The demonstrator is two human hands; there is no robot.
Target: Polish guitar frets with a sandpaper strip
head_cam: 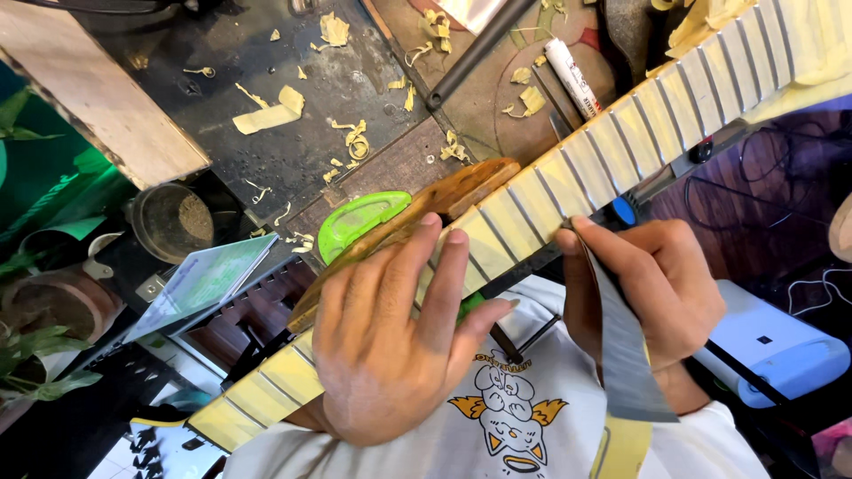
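A dark workbench [266, 80] strewn with pale wood shavings [269, 115] fills the far side, with potted plants at the left. Across it slants a fretted guitar neck [612, 133], pale with metal frets. The left hand [390, 346] lies flat on the neck, fingers spread and pressing down. The right hand [666, 293] pinches a thin grey metal blade [626, 355] against the neck's near edge.

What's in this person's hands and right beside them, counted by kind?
Fretted guitar neck: 1
Flat metal blade: 1
Wooden block: 1
Green plastic tool: 1
White marker: 1
Total: 5
The left hand presses the neck; the right hand grips the blade.
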